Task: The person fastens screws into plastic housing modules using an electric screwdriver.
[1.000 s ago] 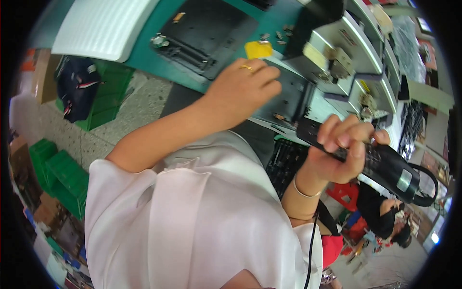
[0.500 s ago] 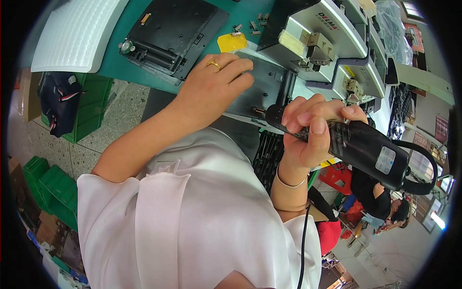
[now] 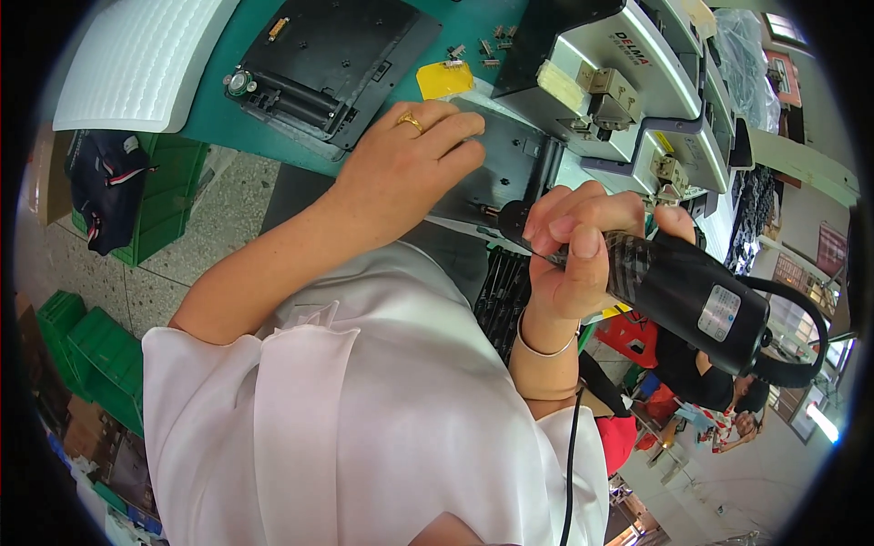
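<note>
In my right hand is a black electric screwdriver, tilted, with my fingers wrapped round its body. Its bit end meets the near side of a black plastic housing on the bench. My left hand has curled fingers at the left part of that housing and holds it; the fingertips are partly hidden. A second black housing, with a long cylindrical part and a small round green-and-silver piece, lies to the left. Just beyond my left hand is a yellow sheet.
Several small metal parts lie on the green bench mat. Grey-and-silver machines stand close at the right. White foam sheeting is at the far left, above a green crate. Other people sit in the background at right.
The rear end of the screwdriver has dipped slightly, and my right hand has shifted a little left. My left hand stays at the housing. The view has moved slightly.
</note>
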A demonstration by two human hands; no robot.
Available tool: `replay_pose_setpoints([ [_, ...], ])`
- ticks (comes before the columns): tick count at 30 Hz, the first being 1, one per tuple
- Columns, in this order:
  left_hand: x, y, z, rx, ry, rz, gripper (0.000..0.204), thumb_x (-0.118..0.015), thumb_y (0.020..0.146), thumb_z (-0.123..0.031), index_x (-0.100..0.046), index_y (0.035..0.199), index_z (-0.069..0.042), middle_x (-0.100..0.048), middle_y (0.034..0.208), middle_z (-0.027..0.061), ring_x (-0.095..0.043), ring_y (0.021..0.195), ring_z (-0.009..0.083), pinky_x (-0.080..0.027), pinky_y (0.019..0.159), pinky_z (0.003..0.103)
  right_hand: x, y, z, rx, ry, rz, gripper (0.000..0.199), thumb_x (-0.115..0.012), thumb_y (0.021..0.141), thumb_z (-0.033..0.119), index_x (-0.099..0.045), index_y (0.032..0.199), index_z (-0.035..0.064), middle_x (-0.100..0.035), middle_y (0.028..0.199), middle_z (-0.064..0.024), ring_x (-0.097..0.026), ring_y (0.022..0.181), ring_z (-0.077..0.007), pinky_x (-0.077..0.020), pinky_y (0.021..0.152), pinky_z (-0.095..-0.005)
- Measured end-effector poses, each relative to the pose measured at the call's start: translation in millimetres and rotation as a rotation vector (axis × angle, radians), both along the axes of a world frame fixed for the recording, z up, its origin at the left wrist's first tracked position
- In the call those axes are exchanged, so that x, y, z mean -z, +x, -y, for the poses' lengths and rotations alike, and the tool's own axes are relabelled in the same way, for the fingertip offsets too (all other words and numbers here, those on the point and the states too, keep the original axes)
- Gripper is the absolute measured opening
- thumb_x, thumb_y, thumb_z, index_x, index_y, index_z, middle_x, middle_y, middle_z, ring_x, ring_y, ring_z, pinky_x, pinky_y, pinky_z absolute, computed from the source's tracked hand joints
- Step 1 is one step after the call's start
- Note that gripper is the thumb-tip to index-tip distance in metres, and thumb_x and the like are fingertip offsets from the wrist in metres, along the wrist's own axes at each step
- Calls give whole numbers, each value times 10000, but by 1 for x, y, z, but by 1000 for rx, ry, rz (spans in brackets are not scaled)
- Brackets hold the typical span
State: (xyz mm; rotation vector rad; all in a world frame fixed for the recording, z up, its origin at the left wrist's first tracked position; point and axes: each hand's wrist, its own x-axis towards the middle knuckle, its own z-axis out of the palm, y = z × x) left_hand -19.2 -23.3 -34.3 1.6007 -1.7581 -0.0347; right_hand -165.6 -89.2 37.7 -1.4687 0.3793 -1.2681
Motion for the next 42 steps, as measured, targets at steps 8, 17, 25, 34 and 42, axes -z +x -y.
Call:
replay_pose_setpoints([
  [8,1,0,1,-12,-30,-19,156,-668,759,-67,-601,899,-78,-599,1105,36,-568,1032,238,-462,831,370,8,-1,-6,-14,-144,-13,372,-591,863,-11,-336,1090,137,-498,683,-73,-438,452,-170,-430,376,-305],
  [17,-27,-11,7,6,-42,-133,156,-722,746,-97,-643,880,-82,-606,1050,31,-563,986,252,-451,809,369,5,-23,-12,73,-10,158,451,-641,849,19,-304,1129,128,-548,733,-88,-508,518,-185,-504,468,-336],
  [25,-41,-69,44,189,-49,-57,65,-720,756,-173,-678,792,-138,-474,754,21,-482,753,214,-394,692,344,-20,-88,2,366,17,326,363,-521,896,117,-371,1226,119,-492,717,-30,-461,530,-119,-404,429,-270],
  [34,-42,-76,49,171,91,4,297,-737,752,-223,-683,1022,-112,-565,854,35,-524,857,246,-427,759,363,-7,-113,12,431,62,332,362,-508,880,92,-377,1217,104,-499,722,-43,-463,525,-123,-411,446,-285],
  [42,-54,-22,11,51,424,117,893,-863,534,-397,-488,1279,-80,-421,1379,146,-307,1359,358,-259,1082,488,-4,-110,26,411,111,387,370,-513,871,80,-385,1217,100,-496,721,-47,-460,526,-129,-415,460,-283],
])
